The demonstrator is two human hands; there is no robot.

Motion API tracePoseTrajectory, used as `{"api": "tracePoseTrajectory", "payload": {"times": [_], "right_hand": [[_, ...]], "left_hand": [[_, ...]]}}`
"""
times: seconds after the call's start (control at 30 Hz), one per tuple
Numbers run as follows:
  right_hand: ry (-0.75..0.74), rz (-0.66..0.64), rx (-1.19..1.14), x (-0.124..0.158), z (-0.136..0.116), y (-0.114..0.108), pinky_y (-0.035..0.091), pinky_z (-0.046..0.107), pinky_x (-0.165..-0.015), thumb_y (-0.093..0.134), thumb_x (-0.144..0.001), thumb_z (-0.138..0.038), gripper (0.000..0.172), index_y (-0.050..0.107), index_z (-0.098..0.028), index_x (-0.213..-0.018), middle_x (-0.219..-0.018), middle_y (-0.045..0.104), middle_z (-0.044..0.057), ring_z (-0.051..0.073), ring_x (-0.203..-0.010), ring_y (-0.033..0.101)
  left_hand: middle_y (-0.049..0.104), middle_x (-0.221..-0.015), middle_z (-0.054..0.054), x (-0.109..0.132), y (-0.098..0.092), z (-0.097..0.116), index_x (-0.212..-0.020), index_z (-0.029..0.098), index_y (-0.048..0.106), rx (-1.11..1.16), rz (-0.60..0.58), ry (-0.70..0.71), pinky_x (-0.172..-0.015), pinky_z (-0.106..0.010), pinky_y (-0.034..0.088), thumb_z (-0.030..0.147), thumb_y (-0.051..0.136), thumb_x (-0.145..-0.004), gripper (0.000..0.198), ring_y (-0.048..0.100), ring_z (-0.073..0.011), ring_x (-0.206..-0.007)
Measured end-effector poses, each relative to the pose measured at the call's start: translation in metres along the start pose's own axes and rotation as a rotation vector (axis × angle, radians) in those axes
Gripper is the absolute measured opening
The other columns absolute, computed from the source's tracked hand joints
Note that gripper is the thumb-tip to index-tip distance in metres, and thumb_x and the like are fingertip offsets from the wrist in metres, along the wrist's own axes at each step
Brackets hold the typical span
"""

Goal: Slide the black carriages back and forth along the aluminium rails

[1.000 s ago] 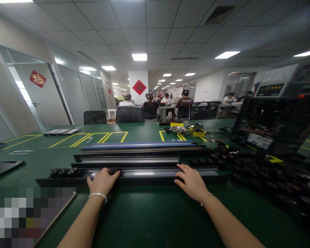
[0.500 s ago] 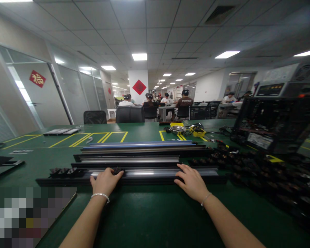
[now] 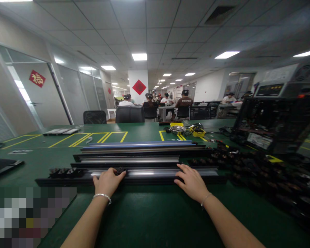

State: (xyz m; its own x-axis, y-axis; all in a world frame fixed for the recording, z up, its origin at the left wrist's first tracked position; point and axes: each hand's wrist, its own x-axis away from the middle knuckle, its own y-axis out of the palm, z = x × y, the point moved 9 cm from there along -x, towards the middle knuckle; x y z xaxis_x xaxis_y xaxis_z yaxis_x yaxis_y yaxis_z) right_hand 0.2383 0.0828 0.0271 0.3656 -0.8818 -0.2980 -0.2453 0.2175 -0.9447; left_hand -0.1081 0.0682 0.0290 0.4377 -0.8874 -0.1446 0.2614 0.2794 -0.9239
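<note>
A long silver rail with black edges (image 3: 150, 173) lies crosswise on the green table in front of me. My left hand (image 3: 107, 181) is closed over its left half, with thumb and fingers around a small black part (image 3: 121, 170) sitting on the rail. My fingers hide much of that part. Across the rail's right half, my right hand (image 3: 191, 181) has its fingers at the far edge and thumb at the near edge, holding it. Several similar black parts (image 3: 63, 172) stand in a row at the rail's left end.
More rails (image 3: 130, 159) lie parallel behind, one of them blue (image 3: 136, 144). A large heap of black parts (image 3: 276, 182) covers the right side. Beyond are an open computer case (image 3: 274, 124), a metal bowl (image 3: 177, 129) and cables. A dark panel (image 3: 5, 167) lies left; people sit farther back.
My left hand has shifted slightly to the right along the rail, and the small black part has moved with it. My right hand has stayed in place.
</note>
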Motion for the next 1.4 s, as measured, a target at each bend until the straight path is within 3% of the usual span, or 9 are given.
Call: {"api": "tracePoseTrajectory", "payload": {"times": [1.4], "right_hand": [[0.002,0.011,-0.010,0.001,-0.002,-0.003,0.027,0.042,-0.096,0.042,-0.081,-0.047,0.030,0.062,-0.028,-0.093,-0.134,0.042,0.002,0.023,-0.124,0.031]], "left_hand": [[0.066,-0.094,-0.012,0.010,0.001,0.021,-0.086,0.021,0.062,0.019,0.001,0.093,-0.098,-0.057,0.013,0.065,0.044,-0.066,0.052,0.054,-0.0320,-0.101]]}}
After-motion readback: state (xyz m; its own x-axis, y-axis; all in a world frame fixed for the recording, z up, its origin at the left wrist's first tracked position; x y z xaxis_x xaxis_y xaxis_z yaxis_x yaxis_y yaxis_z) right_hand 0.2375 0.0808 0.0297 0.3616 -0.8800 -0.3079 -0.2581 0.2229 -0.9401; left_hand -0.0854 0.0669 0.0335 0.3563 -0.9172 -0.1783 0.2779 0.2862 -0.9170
